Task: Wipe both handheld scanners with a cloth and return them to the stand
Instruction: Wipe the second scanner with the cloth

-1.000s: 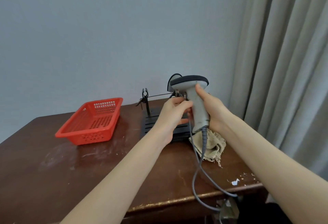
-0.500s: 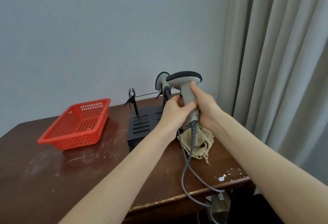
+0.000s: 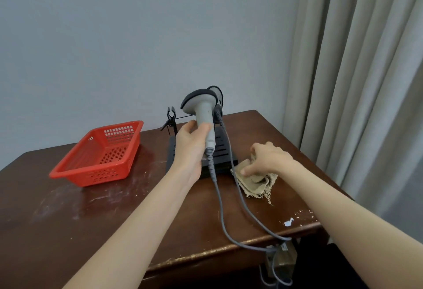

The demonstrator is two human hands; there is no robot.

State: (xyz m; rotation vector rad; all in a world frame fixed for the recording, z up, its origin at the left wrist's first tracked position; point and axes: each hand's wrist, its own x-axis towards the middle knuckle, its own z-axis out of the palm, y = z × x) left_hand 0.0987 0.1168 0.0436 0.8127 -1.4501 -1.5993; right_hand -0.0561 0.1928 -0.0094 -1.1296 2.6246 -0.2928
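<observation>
While my left hand [image 3: 190, 149] grips one scanner [image 3: 201, 112] above the stand [image 3: 223, 151], my right hand [image 3: 267, 159] pinches the cloth [image 3: 254, 180] on the scuffed brown table [image 3: 91, 215]; grey wall, curtain [image 3: 357, 82] right, red basket [image 3: 100, 153] left.

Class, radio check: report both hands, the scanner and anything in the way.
Left hand gripping scanner handle, upright above stand. Right hand on cloth, on table. Second scanner behind; grey cables trailing across table.
</observation>
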